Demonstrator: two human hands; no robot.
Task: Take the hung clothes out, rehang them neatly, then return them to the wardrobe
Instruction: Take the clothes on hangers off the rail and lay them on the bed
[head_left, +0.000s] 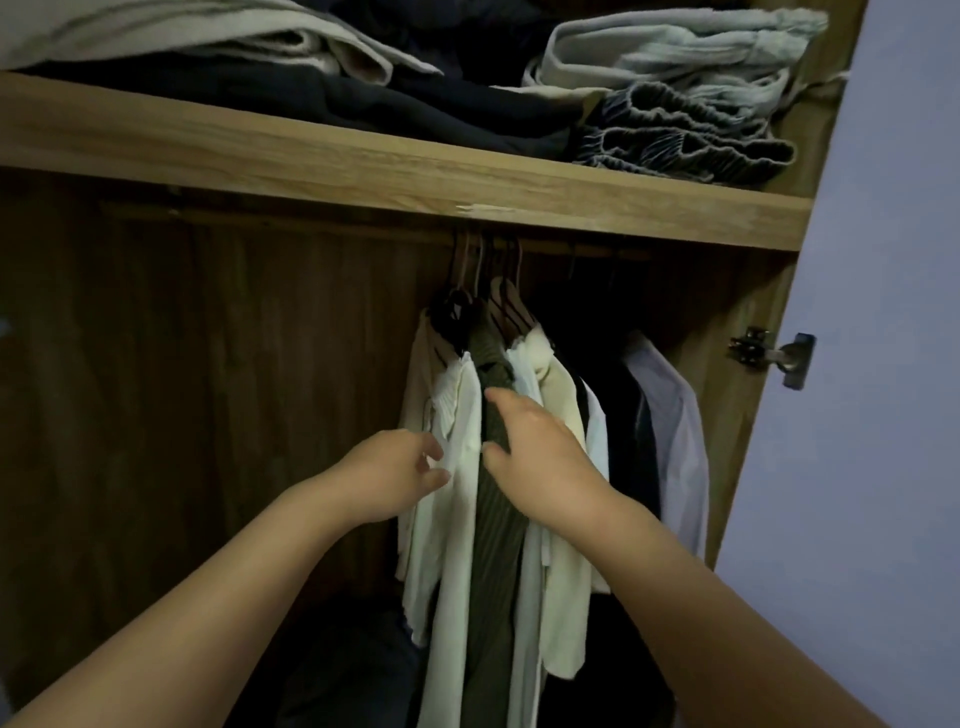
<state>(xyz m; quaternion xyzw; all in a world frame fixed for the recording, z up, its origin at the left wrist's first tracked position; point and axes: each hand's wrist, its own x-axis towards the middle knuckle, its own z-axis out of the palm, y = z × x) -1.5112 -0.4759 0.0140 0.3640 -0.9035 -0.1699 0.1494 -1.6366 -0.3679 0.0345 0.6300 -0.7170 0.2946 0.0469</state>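
Centrally, hung clothes: a tight bunch of garments on hangers (498, 301) under the wardrobe's wooden shelf (363, 166), right of the middle of the hanging space. Item one, an olive ribbed garment (493, 519), hanging in the middle of the bunch. Item two, a white pleated blouse (462, 415), touching its left side. Item three, cream and white tops (561, 545), pressed against its right side. Item four, dark garments (628, 415) further right, then a pale lilac shirt (675, 441) nearest the wardrobe's side wall. Right hand (535, 447): laid on the olive garment, fingers loosely spread and slightly bent, thumb against the ribbed cloth; whether it actually pinches the cloth cannot be told. Left hand (395, 473): at the edge of the white blouse, fingers curled toward the fabric and touching it. Above the shelf: folded dark clothing (322, 98), grey and pale towels or knits (675, 57), a gathered dark waistband piece (685, 140). At right: a metal door hinge (774, 356) on the open door (893, 364). Below the bunch: a dark heap (353, 675), indistinct.
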